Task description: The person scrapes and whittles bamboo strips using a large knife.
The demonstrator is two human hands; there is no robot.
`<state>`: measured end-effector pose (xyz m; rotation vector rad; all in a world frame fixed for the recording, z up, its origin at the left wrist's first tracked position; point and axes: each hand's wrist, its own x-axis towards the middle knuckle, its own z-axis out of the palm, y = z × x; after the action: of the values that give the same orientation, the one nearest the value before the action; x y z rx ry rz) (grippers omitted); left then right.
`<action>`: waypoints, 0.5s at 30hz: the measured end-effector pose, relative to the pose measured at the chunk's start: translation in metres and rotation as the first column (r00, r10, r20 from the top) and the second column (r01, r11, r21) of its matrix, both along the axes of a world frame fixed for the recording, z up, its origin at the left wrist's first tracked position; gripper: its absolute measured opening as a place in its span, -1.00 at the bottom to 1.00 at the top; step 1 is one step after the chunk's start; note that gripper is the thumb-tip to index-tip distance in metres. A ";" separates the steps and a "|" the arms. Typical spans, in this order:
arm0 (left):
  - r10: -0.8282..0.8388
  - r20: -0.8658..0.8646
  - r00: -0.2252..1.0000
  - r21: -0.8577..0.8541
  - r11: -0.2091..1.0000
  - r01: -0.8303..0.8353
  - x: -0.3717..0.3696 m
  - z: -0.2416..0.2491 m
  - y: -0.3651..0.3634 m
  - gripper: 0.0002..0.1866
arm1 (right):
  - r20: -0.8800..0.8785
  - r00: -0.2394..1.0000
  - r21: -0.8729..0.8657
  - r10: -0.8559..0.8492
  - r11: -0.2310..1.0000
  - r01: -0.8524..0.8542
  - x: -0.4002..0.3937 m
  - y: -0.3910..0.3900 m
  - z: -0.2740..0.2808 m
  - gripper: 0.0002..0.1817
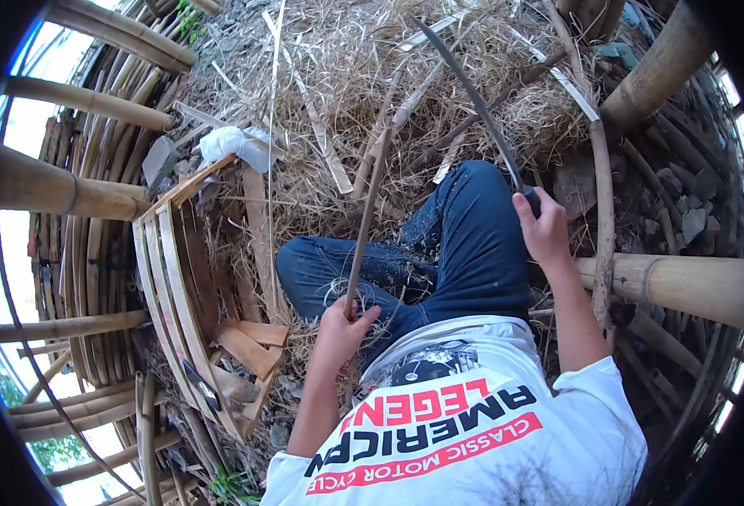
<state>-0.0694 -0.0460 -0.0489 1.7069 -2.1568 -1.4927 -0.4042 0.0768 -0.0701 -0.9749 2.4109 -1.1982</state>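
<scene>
My left hand (346, 331) is closed around the near end of a long, narrow bamboo strip (367, 221), which points up and away over my crossed legs. In my right hand (545, 226) is the dark handle of a machete (478, 99), above my right knee. Its long, thin blade slants up and to the left, apart from the strip. Fine shavings cling to my dark blue trousers (473, 244). Curled fibres lie around my left hand.
Heaped bamboo shavings (338, 76) cover the ground ahead, with loose split strips among them. A slatted wooden crate (168, 278) stands at my left, with a white plastic bag (224, 143) beyond it. Thick bamboo poles (675, 287) flank both sides. Stones (694, 223) lie at right.
</scene>
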 end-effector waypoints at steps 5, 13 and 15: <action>-0.059 -0.063 0.996 0.095 0.993 0.065 -0.008 -0.001 0.009 -0.55 | -0.044 0.978 -0.079 0.204 0.975 -0.207 0.028 -0.015 0.018 -0.47; -0.041 -0.056 0.998 0.002 0.999 0.041 -0.005 0.011 0.030 -0.56 | -0.388 0.857 0.131 0.338 0.941 -0.312 0.029 -0.037 0.021 -0.41; -0.018 0.004 1.000 -0.078 0.997 0.019 -0.003 0.010 0.032 -0.58 | -0.425 0.842 0.143 0.331 0.944 -0.298 0.025 -0.036 0.027 -0.42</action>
<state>-0.0721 -0.0139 -0.0393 1.6706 -2.2069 -1.3916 -0.3793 0.0406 -0.0435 -1.7019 2.4486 -0.8312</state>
